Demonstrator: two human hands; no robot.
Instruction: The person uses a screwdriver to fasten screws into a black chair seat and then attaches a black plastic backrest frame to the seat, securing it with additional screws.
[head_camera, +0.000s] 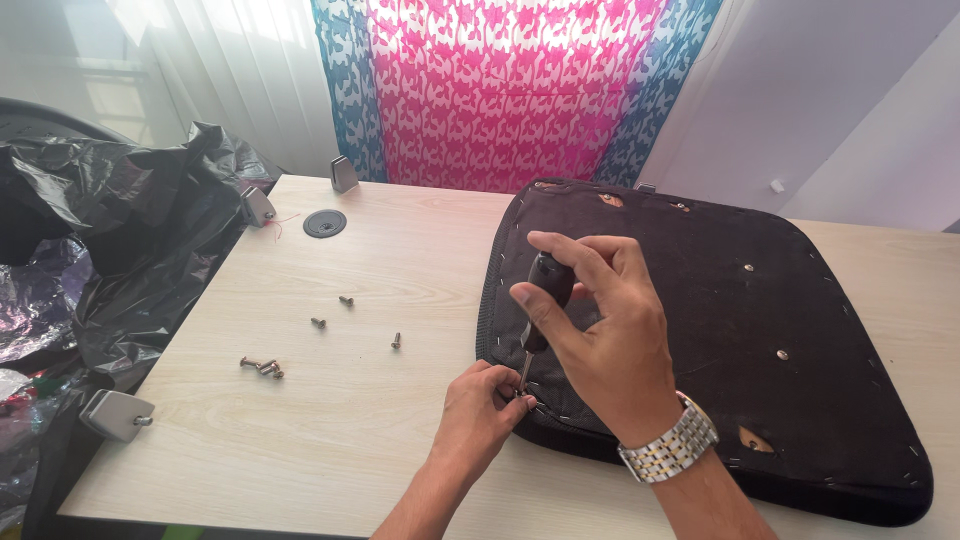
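A black upholstered seat cushion (740, 330) lies upside down on a light wooden table (360, 430). My right hand (600, 340) grips the dark handle of a screwdriver (545, 290), held nearly upright with its tip at the cushion's near left edge. My left hand (485, 405) pinches something small at the screwdriver's tip, against the cushion's stapled border; what it holds is hidden by the fingers. A metal watch sits on my right wrist.
Several loose screws (262, 366) lie on the table left of the cushion. A black plastic bag (130, 250) hangs over the left edge. Grey plastic parts (115, 413) rest near the left corner. A round cable grommet (325, 223) sits at the back, before a pink and blue curtain.
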